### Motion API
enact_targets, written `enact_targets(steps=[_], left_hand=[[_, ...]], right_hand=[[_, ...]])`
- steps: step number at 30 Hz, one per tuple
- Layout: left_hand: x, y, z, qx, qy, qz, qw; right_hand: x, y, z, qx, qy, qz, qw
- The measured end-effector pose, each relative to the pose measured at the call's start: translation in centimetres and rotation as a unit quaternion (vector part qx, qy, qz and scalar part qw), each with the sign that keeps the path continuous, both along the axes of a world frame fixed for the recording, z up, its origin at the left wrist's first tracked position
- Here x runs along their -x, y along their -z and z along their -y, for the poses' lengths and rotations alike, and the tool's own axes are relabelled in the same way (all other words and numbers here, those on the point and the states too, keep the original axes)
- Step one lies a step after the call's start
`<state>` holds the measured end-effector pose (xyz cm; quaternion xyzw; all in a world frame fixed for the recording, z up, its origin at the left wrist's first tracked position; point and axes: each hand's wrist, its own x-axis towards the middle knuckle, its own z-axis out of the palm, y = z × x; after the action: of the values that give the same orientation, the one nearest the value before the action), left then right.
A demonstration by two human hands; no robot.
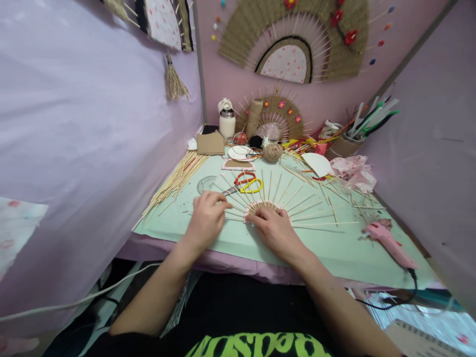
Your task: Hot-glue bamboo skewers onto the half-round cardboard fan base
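A half-round cardboard piece (265,204) with a pink-and-white edge lies on the pale green table (230,236), and thin wooden sticks (302,202) fan out from it. My right hand (275,225) rests over the cardboard, its fingers pressing on it and hiding part of it. At the left side of the fan is my left hand (208,213), fingers bent together around the outer part of a stick. Red-and-yellow-handled scissors (245,184) lie just behind the sticks, partly beneath them, beside a clear protractor (207,184).
Loose sticks (176,181) are piled at the left edge. A pink glue gun (393,243) with a black cord lies at the right. Along the back stand a white bottle (227,124), a twine ball (272,152) and a pot of tools (344,146). Crumpled pink paper (355,173) sits back right.
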<state>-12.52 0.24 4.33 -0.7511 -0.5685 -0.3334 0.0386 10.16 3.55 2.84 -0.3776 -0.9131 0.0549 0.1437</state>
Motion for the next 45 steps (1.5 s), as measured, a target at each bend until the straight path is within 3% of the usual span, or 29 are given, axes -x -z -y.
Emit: enact_targets(steps=[4, 8, 45], left_hand=[[-3.5, 2.4, 0.6, -0.013, 0.014, -0.04, 0.999], [-4.0, 3.4, 0.3, -0.036, -0.002, -0.043, 0.998], [-4.1, 4.0, 0.0, -0.03, -0.012, -0.084, 0.996]], right_hand=[[0.2, -0.1, 0.0, 0.001, 0.005, 0.004, 1.0], [0.3, -0.1, 0.1, -0.001, 0.011, 0.009, 1.0], [-0.2, 0.0, 0.0, 0.007, 0.008, 0.002, 1.0]])
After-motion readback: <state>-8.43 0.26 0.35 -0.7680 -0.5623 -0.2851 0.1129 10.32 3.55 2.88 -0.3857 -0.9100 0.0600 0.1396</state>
